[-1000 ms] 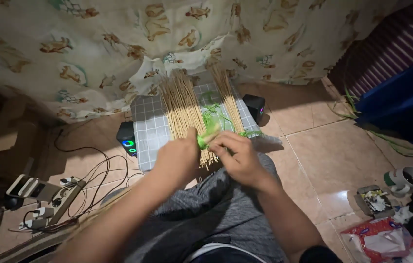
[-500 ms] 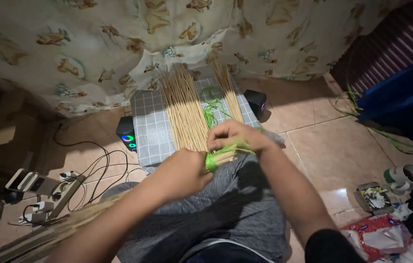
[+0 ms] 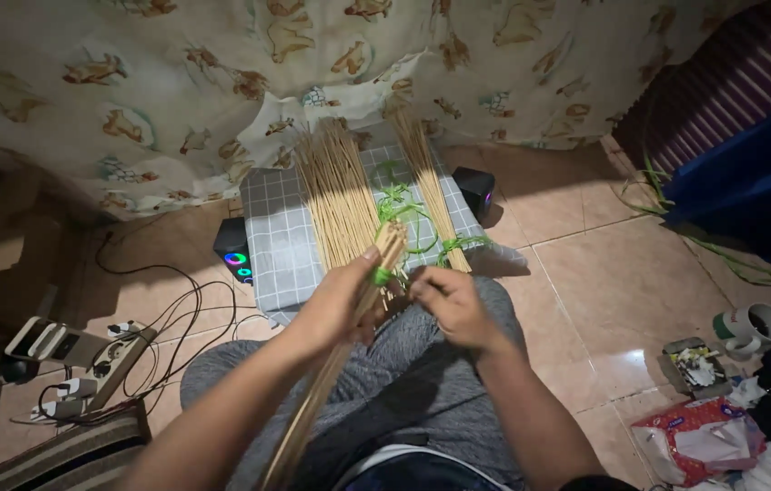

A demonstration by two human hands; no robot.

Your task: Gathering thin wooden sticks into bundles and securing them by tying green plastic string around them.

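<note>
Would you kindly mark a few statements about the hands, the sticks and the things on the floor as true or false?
1. The left hand grips a bundle of sticks bound with a green tie. True.
2. The right hand holds a cup. False: it is at the bundle's tied end; the cup stands on the floor at the right.
3. More sticks lie on a checked cloth. True.
4. The power strip lies to the person's right. False: it lies to the left.
5. The floor is carpeted. False: it is tiled.
</note>
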